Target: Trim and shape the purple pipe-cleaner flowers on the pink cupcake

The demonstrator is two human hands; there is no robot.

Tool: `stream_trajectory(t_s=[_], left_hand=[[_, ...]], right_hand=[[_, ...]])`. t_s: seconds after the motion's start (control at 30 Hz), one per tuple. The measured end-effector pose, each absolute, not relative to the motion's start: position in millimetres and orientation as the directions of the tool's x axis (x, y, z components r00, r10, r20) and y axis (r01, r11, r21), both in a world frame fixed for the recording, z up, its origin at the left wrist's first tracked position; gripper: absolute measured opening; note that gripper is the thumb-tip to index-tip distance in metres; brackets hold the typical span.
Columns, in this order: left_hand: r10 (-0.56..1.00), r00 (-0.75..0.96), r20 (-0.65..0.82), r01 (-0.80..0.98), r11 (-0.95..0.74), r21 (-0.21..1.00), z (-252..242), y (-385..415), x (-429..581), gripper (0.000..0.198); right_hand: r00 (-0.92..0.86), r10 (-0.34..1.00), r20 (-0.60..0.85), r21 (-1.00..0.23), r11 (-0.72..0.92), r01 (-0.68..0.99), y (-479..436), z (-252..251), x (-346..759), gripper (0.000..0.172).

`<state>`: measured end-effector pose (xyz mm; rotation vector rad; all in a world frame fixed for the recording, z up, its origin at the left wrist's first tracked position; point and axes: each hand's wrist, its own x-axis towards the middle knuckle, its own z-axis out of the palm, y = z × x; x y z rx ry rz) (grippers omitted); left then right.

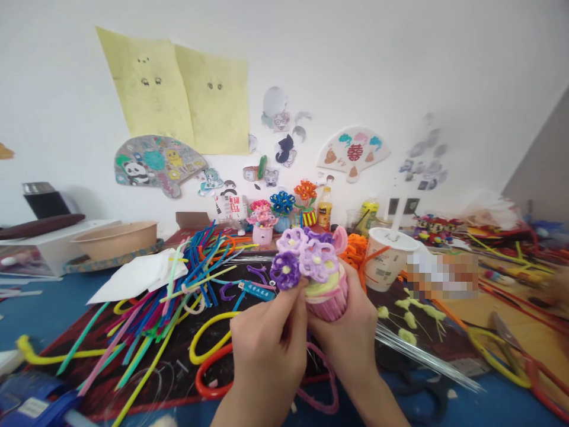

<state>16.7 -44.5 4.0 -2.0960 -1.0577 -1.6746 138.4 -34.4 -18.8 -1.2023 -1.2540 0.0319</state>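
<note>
My right hand [349,326] is wrapped around a small pink flower pot [329,303] made of pipe cleaners, with a pale yellow-green top. Lilac and dark purple pipe-cleaner flowers stand in it, tilted toward the left. With finger and thumb, my left hand [273,338] pinches a dark purple flower [285,270] at its lower edge, close beside the pot's rim. The flower's stem, if it has one, is hidden behind my fingers. A pink loop [340,239] rises behind the blooms.
Loose coloured pipe cleaners [146,320] lie in a heap at left. Thin wires [427,356], yellow flower pieces [409,320] and scissors [511,338] lie at right. Behind the pot stand a white paper cup [386,267], finished flower pots [262,231] and a bottle [325,210].
</note>
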Motion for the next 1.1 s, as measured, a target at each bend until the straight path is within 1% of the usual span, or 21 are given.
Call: stream_trajectory(t_s=[0.1, 0.3, 0.47, 0.6, 0.67, 0.83, 1.0, 1.1], left_hand=[[0.394, 0.078, 0.916, 0.674, -0.698, 0.243, 4.0, -44.8, 16.4, 0.012], [0.407, 0.073, 0.911, 0.684, -0.685, 0.252, 6.2, -48.0, 16.6, 0.016], [0.388, 0.043, 0.921, 0.676, -0.690, 0.259, 7.4, -49.7, 17.3, 0.018], [0.436, 0.033, 0.899, 0.711, -0.643, 0.285, 7.2, -49.3, 17.4, 0.020], [0.431, 0.036, 0.902, 0.721, -0.636, 0.275, 6.7, -48.8, 17.8, 0.021], [0.424, 0.060, 0.904, 0.681, -0.679, 0.273, 5.8, -48.2, 18.5, 0.020], [0.460, 0.058, 0.886, 0.714, -0.640, 0.285, 7.1, -49.4, 16.8, 0.020], [0.430, 0.063, 0.901, 0.714, -0.650, 0.260, 8.5, -49.4, 16.9, 0.020]], right_hand=[[0.394, 0.602, 0.694, -0.701, 0.441, 0.561, -34.6, -18.9, 138.7, 0.069], [0.403, 0.632, 0.662, -0.731, 0.425, 0.534, -34.6, -18.8, 138.2, 0.071], [0.439, 0.631, 0.640, -0.751, 0.392, 0.532, -35.1, -17.8, 138.2, 0.068], [0.429, 0.639, 0.638, -0.751, 0.394, 0.530, -35.0, -16.2, 138.2, 0.066], [0.421, 0.642, 0.641, -0.747, 0.397, 0.533, -35.1, -16.0, 138.2, 0.067], [0.414, 0.651, 0.636, -0.748, 0.389, 0.537, -35.3, -16.3, 138.9, 0.067], [0.407, 0.651, 0.640, -0.745, 0.397, 0.536, -34.1, -16.2, 139.0, 0.068], [0.420, 0.647, 0.636, -0.749, 0.388, 0.537, -33.7, -15.8, 138.5, 0.068]])
